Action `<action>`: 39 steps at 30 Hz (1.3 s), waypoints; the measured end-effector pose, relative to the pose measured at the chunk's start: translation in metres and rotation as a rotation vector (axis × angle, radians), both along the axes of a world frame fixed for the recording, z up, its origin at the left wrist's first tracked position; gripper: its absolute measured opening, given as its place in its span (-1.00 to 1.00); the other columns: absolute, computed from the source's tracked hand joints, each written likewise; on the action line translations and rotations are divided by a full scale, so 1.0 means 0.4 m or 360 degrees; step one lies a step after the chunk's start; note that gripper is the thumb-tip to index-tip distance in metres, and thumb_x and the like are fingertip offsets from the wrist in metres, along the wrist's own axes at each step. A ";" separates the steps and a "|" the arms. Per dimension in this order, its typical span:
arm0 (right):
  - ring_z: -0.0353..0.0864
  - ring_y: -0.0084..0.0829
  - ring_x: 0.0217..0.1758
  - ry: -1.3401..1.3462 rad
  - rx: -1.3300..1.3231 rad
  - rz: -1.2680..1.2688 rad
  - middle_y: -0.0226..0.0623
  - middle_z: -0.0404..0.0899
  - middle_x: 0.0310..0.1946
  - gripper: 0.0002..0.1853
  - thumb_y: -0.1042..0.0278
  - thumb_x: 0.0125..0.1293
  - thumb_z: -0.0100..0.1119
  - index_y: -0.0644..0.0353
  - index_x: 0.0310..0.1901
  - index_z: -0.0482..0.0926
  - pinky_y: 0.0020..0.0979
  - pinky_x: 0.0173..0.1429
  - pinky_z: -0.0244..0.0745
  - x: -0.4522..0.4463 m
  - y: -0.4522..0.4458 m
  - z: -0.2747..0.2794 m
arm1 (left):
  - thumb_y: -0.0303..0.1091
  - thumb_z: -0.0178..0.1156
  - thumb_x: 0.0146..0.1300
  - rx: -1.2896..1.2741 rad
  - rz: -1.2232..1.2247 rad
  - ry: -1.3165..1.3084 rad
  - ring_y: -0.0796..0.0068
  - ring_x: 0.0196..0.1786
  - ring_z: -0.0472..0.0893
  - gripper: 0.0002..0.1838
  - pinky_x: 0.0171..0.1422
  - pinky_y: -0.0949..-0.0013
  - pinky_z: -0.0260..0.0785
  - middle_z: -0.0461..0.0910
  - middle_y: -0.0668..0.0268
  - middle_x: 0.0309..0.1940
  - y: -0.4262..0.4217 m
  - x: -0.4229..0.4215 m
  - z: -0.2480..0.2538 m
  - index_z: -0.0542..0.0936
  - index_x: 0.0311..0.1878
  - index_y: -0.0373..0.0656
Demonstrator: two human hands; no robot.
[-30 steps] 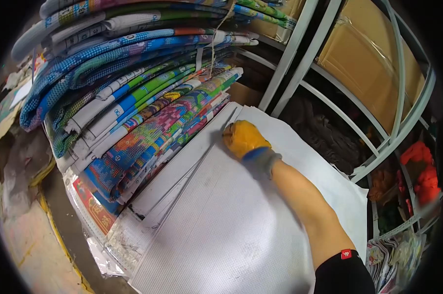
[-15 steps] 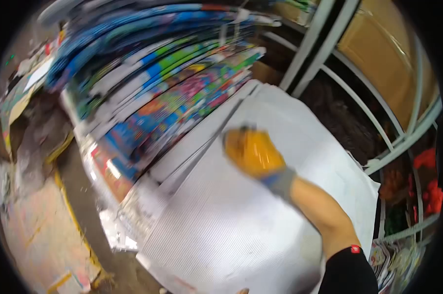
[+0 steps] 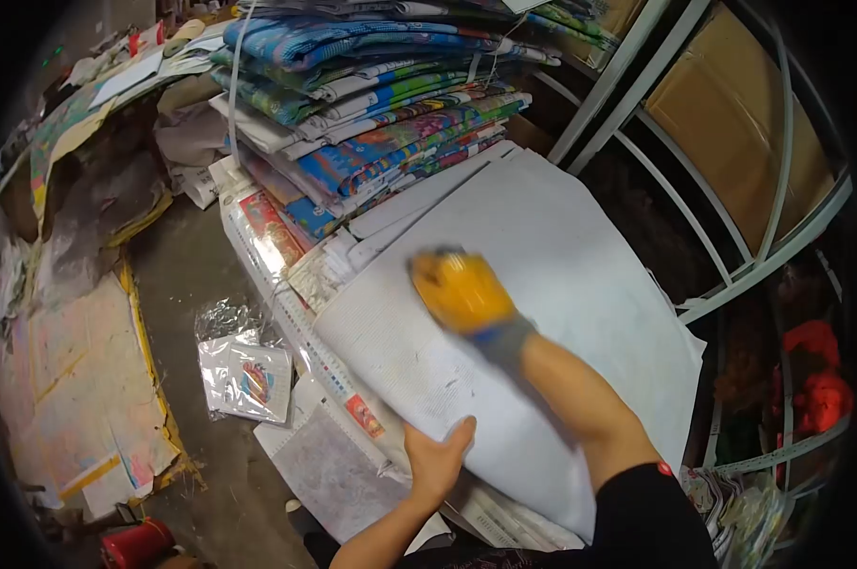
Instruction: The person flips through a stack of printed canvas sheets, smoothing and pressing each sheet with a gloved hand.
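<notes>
A large white sheet [image 3: 561,247] with fine ridged lines lies over a stack in front of me. My left hand [image 3: 436,460] is bare and grips the sheet's near left edge, thumb on top and fingers hidden beneath. My right hand [image 3: 461,289] wears a yellow glove with a grey cuff and is over the middle of the sheet. Its fingers look curled in and are blurred by motion; whether anything is inside them does not show. Under the sheet's left side, printed sheets [image 3: 362,412] stick out.
A tall pile of folded colourful printed material [image 3: 381,123] stands at the far side. Metal rack bars [image 3: 627,104] and a cardboard box [image 3: 741,123] are at the right. Plastic-wrapped packets [image 3: 248,379] lie on the floor at left, near a stained board [image 3: 77,389] and a red container [image 3: 139,545].
My left hand has come into view holding the sheet's near edge. My gloved right hand has shifted slightly left in view, and the camera's view has moved too.
</notes>
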State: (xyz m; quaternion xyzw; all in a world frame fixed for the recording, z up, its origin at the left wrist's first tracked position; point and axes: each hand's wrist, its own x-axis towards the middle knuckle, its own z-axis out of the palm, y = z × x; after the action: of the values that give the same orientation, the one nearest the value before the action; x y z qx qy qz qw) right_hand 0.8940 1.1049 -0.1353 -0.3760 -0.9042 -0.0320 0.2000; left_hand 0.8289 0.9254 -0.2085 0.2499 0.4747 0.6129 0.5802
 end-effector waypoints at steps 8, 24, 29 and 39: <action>0.50 -0.08 -0.40 0.0009 -0.0029 0.0054 -0.19 0.51 -0.46 -0.84 0.25 0.20 0.00 0.12 -0.32 0.49 -0.14 -0.33 0.40 0.099 -0.136 0.037 | -0.41 0.34 -0.07 0.0108 0.0061 -0.0037 0.31 -0.05 0.48 -0.38 0.07 0.35 0.33 0.46 0.07 -0.10 0.007 0.011 -0.007 0.29 0.05 -0.44; 0.50 -0.13 -0.44 0.0138 0.0199 0.0214 -0.19 0.50 -0.51 -0.83 0.22 0.19 0.05 0.11 -0.44 0.49 -0.16 -0.36 0.39 -0.063 -0.026 -0.076 | -0.37 0.36 -0.07 -0.0015 0.0021 -0.0038 0.34 -0.14 0.54 -0.47 -0.02 0.34 0.39 0.53 0.10 -0.18 0.009 0.015 -0.015 0.37 -0.06 -0.38; 0.49 -0.07 -0.45 -0.0035 -0.0168 0.0054 -0.10 0.48 -0.53 -0.89 0.33 0.12 0.13 0.16 -0.37 0.55 -0.13 -0.34 0.38 0.041 -0.253 0.006 | -0.32 0.38 -0.10 0.0052 0.0058 0.0006 0.29 -0.13 0.55 -0.42 -0.02 0.33 0.39 0.54 0.08 -0.18 0.011 0.011 -0.022 0.37 -0.05 -0.39; 0.50 -0.02 -0.34 -0.0057 -0.0126 -0.0227 -0.11 0.53 -0.40 -0.85 0.24 0.14 0.05 0.11 -0.36 0.50 -0.11 -0.27 0.40 -0.038 -0.098 0.017 | -0.30 0.37 -0.10 0.0021 0.0033 0.0137 0.19 -0.11 0.56 -0.35 0.01 0.29 0.38 0.53 0.01 -0.17 0.006 0.008 -0.030 0.30 0.02 -0.39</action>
State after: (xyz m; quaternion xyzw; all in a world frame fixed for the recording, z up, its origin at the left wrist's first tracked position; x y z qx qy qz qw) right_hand 0.8787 1.0655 -0.1286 -0.4463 -0.8792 -0.0169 0.1661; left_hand 0.8320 0.9279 -0.2205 0.2748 0.4977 0.6108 0.5512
